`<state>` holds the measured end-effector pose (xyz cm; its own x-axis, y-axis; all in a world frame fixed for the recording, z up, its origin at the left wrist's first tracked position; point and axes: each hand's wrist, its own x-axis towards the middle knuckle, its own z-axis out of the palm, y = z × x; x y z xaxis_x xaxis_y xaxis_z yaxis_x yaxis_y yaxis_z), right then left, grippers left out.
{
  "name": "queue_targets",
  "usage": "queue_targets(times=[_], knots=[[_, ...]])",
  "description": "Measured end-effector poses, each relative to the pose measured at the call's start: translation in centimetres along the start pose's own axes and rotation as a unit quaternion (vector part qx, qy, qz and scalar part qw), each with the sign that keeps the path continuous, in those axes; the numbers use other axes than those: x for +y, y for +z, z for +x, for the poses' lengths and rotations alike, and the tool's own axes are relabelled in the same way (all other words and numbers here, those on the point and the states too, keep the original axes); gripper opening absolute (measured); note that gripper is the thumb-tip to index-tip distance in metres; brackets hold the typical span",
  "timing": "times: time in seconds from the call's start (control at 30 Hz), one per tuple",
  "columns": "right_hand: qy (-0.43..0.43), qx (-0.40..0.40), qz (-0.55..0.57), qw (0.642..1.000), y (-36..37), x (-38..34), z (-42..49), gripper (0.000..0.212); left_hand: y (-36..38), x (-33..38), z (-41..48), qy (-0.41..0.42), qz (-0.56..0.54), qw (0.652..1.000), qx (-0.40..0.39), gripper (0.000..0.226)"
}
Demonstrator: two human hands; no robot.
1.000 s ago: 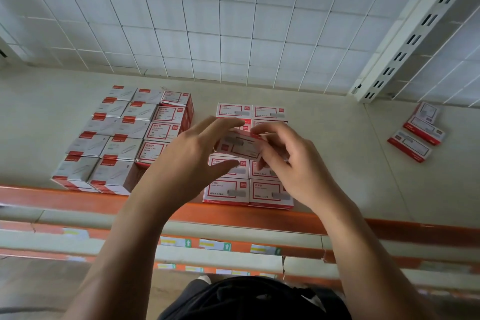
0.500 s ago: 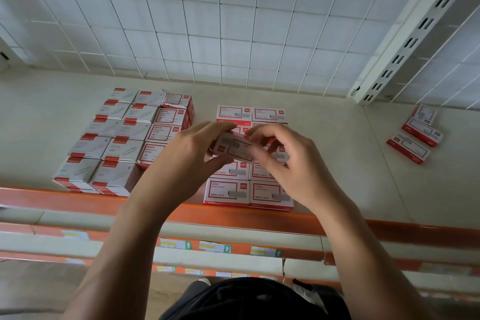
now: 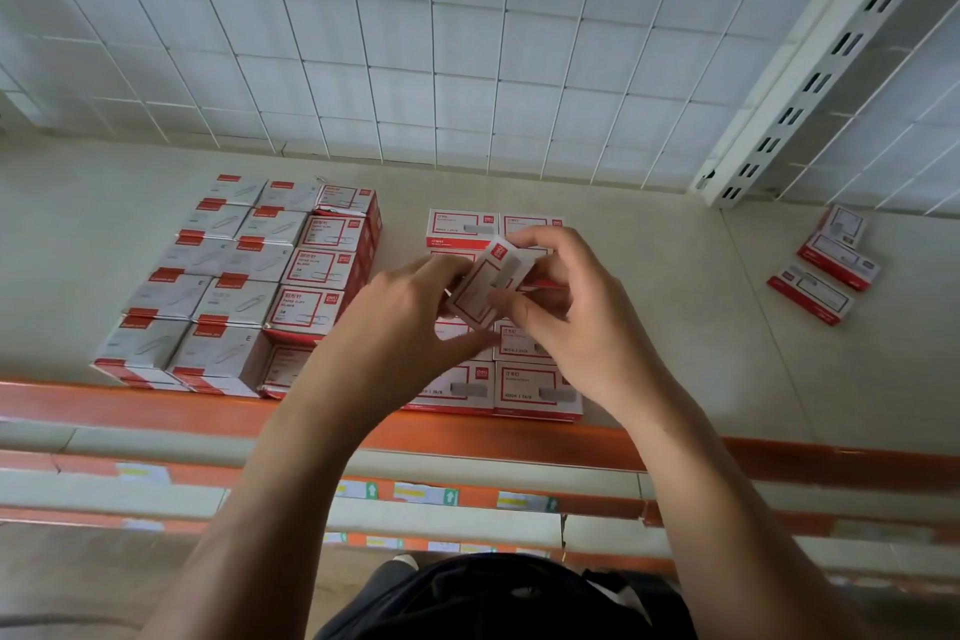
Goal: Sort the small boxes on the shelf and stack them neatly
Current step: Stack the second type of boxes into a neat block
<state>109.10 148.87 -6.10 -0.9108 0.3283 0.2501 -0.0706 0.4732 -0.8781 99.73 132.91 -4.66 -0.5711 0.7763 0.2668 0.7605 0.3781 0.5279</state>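
Both hands hold one small white-and-red staple box [image 3: 492, 282] tilted on a diagonal above the middle stack. My left hand [image 3: 400, 322] pinches its lower left end and my right hand [image 3: 566, 317] grips its right side with curled fingers. Under them a two-column block of staple boxes [image 3: 535, 390] lies on the shelf [image 3: 649, 327], partly hidden by my hands. To the left stands a larger block of paper-clip boxes [image 3: 244, 276], several rows deep. Three loose boxes [image 3: 826, 270] lie at the far right.
A white wire grid [image 3: 415, 42] backs the shelf and a slotted white upright [image 3: 810, 68] rises at the right. An orange rail [image 3: 156, 411] runs along the shelf's front edge, with lower shelf edges and price labels [image 3: 426, 494] below.
The box in my hands has turned from lying nearly flat and crosswise to a steep diagonal, its top end now farther back. Both hands stay over the middle stack.
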Motion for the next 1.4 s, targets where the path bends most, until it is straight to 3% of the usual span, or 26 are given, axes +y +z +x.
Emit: queue_targets(times=[0.2,0.3,0.57,0.77,0.97,1.1,1.27,1.4], knots=[[-0.148,-0.005,-0.206,0.967,-1.3,0.4,0.6,0.05,-1.1,-0.6,0.2,0.003,0.037,0.999,0.006,0.052],[-0.168,-0.018,-0.226,0.959,-0.8,0.8,1.0,0.039,-1.4,-0.6,0.4,0.007,0.03,1.0,0.005,0.053],[-0.192,-0.017,-0.223,0.956,-0.2,0.9,2.6,0.038,-2.0,-1.4,0.6,-0.005,0.041,0.999,0.023,0.055],[-0.159,-0.021,-0.243,0.957,0.2,1.6,4.2,0.032,-2.4,-2.5,1.5,-0.027,0.078,0.996,0.041,0.064],[-0.153,-0.021,-0.288,0.945,0.7,2.6,4.6,0.027,-1.7,-2.5,2.1,-0.018,0.102,0.994,0.024,0.051],[-0.111,-0.038,-0.262,0.958,-0.7,2.4,4.6,0.041,-1.1,-2.6,3.0,-0.009,0.111,0.994,-0.002,0.047],[-0.016,-0.091,-0.279,0.956,-3.4,2.9,4.7,0.069,-1.0,-2.4,4.5,-0.016,0.131,0.989,-0.066,0.06],[0.013,-0.112,-0.278,0.954,-4.0,3.6,4.8,0.066,-0.8,-2.5,5.7,-0.025,0.123,0.985,-0.12,0.062]])
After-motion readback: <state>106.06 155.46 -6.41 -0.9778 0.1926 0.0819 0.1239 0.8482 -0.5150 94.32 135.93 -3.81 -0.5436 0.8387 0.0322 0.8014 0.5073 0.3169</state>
